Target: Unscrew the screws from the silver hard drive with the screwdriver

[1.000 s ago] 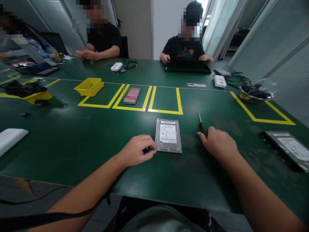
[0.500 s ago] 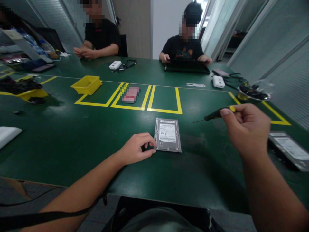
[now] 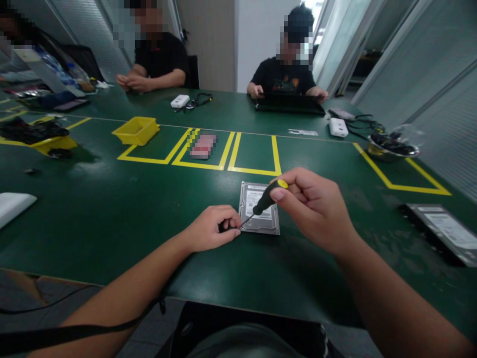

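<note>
So the person is working on a bare hard drive (image 3: 252,203), which is lying label up on the green table (image 3: 134,214), right in front of them. The right hand (image 3: 316,211) is gripping a screwdriver (image 3: 265,200), thumb and fingers clamped round the handle near its yellow end. The tool is slanting down and to the left across the label, with its tip ending up at the near left corner of the drive.

The left hand (image 3: 210,228) is resting on the table just left of that same corner. Its thumb and index finger are curling toward each other there, right by the screwdriver tip. I can't tell whether they're pinching something small, like a screw, or just steadying the edge, and it's too fine to say if they're actually touching the metal.

My read: the step in hand is getting the driver seated on a fastener at that corner. I'm not seeing the screw head itself, so I'm guessing a bit. From here the move is calling for lining the tip up properly, pressing straight down and turning while the left fingers are keeping the drive from spinning. That slant is looking pretty shallow to me, so standing the shaft up more would probably help against slipping.

As for position, the drive is sitting between the two hands: immediately right of the left fingertips, and below and left of the right ones, with the screwdriver bridging the gap.
</note>
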The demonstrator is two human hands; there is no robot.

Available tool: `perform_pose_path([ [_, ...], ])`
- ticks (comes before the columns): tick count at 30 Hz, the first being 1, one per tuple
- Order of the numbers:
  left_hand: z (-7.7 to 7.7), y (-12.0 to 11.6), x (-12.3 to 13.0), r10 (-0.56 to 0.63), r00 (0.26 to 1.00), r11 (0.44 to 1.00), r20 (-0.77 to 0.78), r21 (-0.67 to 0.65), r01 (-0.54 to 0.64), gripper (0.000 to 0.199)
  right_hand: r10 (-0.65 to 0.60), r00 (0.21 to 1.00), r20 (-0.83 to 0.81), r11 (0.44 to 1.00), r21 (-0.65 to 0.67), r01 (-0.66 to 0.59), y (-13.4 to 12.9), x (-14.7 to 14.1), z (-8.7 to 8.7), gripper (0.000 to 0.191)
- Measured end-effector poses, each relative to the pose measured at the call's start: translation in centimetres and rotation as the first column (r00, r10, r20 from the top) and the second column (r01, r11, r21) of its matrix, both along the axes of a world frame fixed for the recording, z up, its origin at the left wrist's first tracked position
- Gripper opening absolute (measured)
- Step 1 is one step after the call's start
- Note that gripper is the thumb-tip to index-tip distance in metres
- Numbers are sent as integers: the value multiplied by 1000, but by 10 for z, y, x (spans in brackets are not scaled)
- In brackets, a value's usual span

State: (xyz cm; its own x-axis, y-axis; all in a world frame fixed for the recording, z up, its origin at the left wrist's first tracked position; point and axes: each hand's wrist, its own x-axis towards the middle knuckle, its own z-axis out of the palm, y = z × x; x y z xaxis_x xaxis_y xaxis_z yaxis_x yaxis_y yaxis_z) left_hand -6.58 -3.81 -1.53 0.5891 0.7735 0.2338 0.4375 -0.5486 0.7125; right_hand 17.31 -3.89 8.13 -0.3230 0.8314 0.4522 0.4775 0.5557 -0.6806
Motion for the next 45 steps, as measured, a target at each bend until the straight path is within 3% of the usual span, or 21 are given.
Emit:
perform_pose_path([
  [10, -1, 1, 0, 8, 1000, 999, 7, -46, -8, 5, 19, 1000, -5, 999, -51, -19, 7, -3, -13, 22],
  [22, -1, 1, 0, 9, 1000, 996, 5, -93, -9, 6, 23, 1000, 12, 1000, -22, -23, 8, -5, -14, 20],
  [35, -2, 2, -1, -3, 1000, 998, -27, -69, 1, 8, 79, 988, 131, 969, 222, -106, 7, -11, -12, 21],
  [40, -2, 1, -1, 13, 1000, 999, -23, -50, -14, 8, 123, 975, 185, 953, 252, -168, 5, -12, -6, 24],
  [45, -2, 1, -1, 14, 1000, 999, -14, -50, -15, 8, 119, 907, 403, 953, 211, -219, 4, -9, 12, 27],
])
